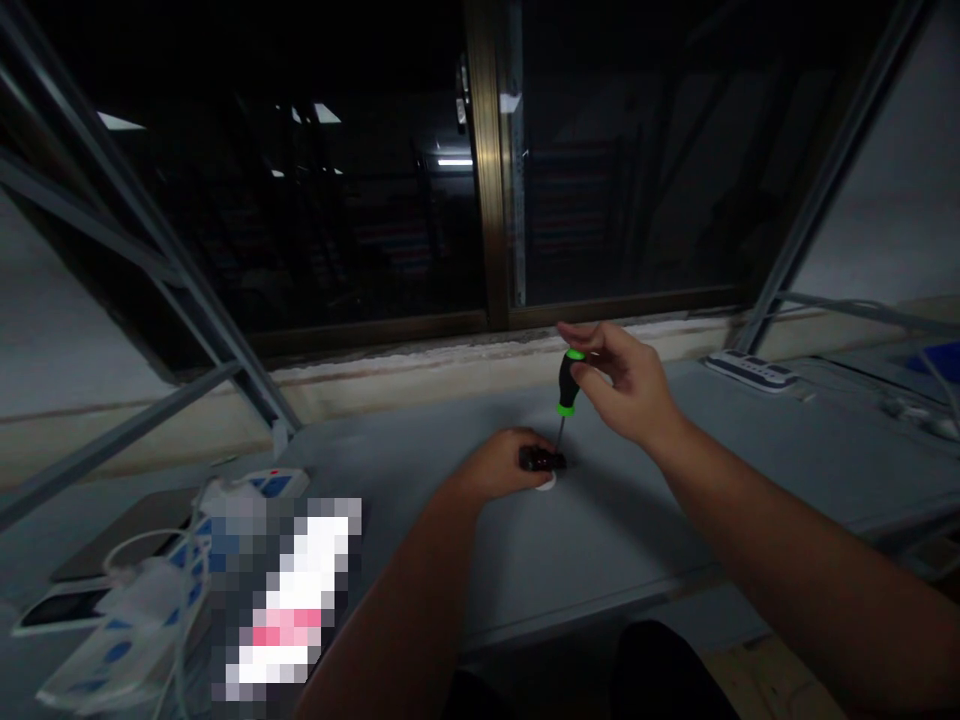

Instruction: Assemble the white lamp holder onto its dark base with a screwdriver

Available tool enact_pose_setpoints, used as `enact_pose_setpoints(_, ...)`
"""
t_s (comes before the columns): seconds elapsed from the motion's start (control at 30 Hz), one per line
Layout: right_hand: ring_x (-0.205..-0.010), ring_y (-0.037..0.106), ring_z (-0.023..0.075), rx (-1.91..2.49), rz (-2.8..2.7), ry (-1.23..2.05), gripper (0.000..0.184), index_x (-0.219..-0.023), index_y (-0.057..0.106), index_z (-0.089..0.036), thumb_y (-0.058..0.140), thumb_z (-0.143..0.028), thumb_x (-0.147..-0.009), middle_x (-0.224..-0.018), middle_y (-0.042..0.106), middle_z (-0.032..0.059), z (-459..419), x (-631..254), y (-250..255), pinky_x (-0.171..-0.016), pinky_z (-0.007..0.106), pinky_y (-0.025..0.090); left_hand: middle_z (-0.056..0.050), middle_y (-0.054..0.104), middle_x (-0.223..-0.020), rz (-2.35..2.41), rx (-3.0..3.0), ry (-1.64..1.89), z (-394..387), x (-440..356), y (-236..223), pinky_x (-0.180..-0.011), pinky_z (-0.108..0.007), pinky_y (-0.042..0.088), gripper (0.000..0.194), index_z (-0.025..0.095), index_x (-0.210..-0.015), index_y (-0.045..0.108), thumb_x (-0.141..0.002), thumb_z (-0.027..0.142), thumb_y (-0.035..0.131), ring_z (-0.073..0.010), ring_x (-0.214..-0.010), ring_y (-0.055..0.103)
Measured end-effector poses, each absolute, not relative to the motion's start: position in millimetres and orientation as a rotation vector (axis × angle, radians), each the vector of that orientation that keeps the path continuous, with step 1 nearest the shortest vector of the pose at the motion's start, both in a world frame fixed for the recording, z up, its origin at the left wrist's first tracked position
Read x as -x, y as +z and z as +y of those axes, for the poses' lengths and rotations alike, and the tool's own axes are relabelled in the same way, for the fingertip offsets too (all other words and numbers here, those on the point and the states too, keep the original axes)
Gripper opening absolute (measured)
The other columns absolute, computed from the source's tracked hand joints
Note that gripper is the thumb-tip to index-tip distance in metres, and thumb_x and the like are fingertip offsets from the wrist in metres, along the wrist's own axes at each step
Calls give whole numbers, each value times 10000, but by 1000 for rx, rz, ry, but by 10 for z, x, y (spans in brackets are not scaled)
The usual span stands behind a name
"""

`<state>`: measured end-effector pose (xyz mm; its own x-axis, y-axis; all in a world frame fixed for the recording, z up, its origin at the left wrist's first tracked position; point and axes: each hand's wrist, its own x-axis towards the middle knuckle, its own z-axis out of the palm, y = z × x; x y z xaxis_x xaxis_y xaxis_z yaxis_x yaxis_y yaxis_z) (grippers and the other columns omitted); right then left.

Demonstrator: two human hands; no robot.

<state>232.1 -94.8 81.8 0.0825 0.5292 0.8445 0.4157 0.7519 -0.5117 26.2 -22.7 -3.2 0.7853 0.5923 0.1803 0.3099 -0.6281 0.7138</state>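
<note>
Green-and-black screwdriver (568, 385) stands slightly tilted, its handle pinched by the partly closed right hand (622, 385), its shaft tip meeting a small black object (541, 460). The closed left hand (499, 465) grips that object on the grey tabletop (637, 530). A white disc (545, 483) shows just below it; a power strip (750, 370) lies at two o'clock.

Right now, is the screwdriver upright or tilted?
Slightly tilted: the green-banded screwdriver leans right from its tip, which meets the black object under the left hand, the right hand at its handle.
</note>
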Motion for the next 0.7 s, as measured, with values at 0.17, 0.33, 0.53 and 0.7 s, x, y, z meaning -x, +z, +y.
enact_pose_setpoints(0.17, -794, 669, 177, 844, -1489, 110, 261, -849, 508, -227, 746, -335, -852, -879, 667, 25, -860, -2323, 750, -677, 316, 573, -100, 782, -1092, 655, -2266, 531, -214, -264, -61, -831, -335, 571, 395, 161, -1130, 762, -753, 255, 830, -233, -945, 732)
enact_pose_setpoints(0.33, -708, 579, 171, 927, -1443, -313, 331, -805, 524, -223, 798, -408, -816, -773, 580, 15, -860, -2297, 757, -623, 327, 510, -104, 780, -1100, 638, -2278, 535, -204, -255, -70, -864, -336, 571, 403, 160, -1136, 760, -755, 267, 836, -238, -978, 736)
enact_pose_setpoints(0.53, -996, 735, 240, 779, -1500, 31, 153, -905, 539, -231, 681, -226, -849, -1079, 739, 71, -935, -2356, 769, -752, 357, 622, -107, 779, -1101, 636, -2257, 516, -226, -279, -65, -869, -345, 566, 410, 153, -1152, 759, -759, 252, 825, -239, -965, 737)
enact_pose_setpoints(0.7, -717, 670, 163, 906, -1511, -16, 275, -843, 537, -222, 789, -325, -810, -853, 690, 22, -893, -2387, 792, -608, 284, 557, -104, 775, -1079, 625, -2253, 525, -225, -295, -75, -838, -343, 556, 410, 150, -1144, 759, -752, 240, 836, -233, -939, 730)
